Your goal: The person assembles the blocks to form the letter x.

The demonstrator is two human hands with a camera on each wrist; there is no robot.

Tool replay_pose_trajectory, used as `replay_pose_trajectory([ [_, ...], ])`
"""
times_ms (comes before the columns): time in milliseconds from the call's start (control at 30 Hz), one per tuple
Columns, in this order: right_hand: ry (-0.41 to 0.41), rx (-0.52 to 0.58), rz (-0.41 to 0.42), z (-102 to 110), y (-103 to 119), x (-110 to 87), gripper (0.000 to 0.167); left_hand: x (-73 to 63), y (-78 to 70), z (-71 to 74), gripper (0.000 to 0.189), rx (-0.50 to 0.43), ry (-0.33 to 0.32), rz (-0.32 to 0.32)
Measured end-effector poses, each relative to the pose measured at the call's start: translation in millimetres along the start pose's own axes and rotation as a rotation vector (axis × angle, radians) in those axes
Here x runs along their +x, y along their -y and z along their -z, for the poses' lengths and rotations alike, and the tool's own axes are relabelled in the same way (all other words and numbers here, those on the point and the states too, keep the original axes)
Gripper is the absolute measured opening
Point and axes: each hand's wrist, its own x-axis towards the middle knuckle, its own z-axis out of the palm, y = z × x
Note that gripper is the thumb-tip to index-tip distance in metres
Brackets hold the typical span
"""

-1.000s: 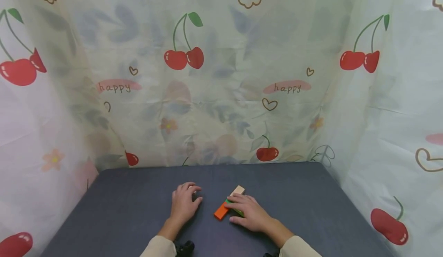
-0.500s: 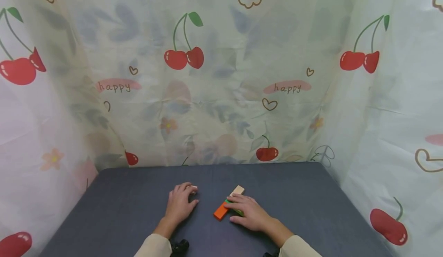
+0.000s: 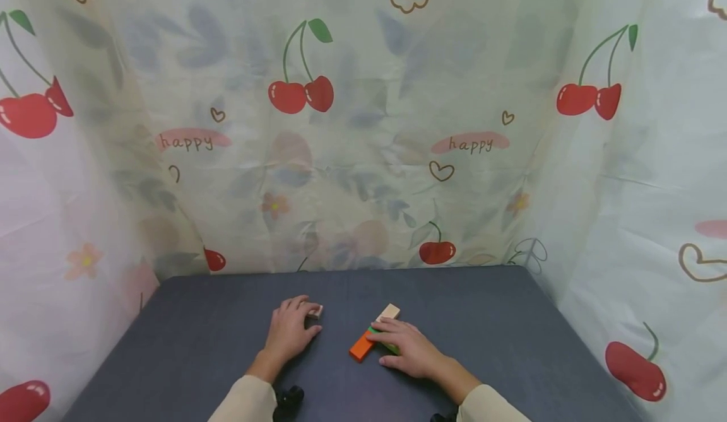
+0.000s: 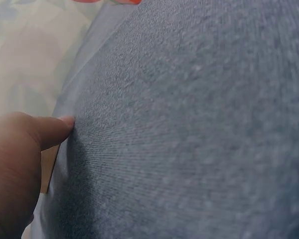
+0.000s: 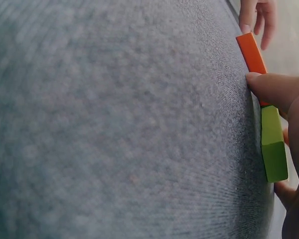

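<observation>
My left hand (image 3: 288,328) is low over the table, left of centre, its fingers bent over a small pale wooden block (image 3: 316,312). Its thumb is spread away from that block, which also shows behind the hand as a wooden block (image 4: 48,167) in the left wrist view. My right hand (image 3: 411,348) lies over a group of blocks with fingers relaxed and thumb apart. Under and beside its fingers are an orange block (image 3: 361,347), a green block (image 5: 274,144) and a pale wooden block (image 3: 390,311). The fingers partly cover the green one.
The blocks lie on a dark grey-blue cloth-covered table (image 3: 216,321). A printed curtain (image 3: 363,157) with cherries and flowers hangs behind and at both sides. Black wrist devices are strapped below the sleeves (image 3: 244,403).
My left hand has slid a little to the left, and more of the small pale block shows past its fingers. The right hand and its blocks have stayed in place.
</observation>
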Motion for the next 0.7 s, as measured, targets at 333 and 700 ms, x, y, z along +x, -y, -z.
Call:
replay_pose_trajectory([
  [333,0.008,0.02,-0.024,0,0,0.5,0.051,3.5,1.6,8.3,0.051,0.01,0.108,0.031],
  [700,-0.008,0.035,-0.021,0,1,-0.6,0.051,9.4,13.6,12.3,0.054,-0.009,0.187,0.008],
])
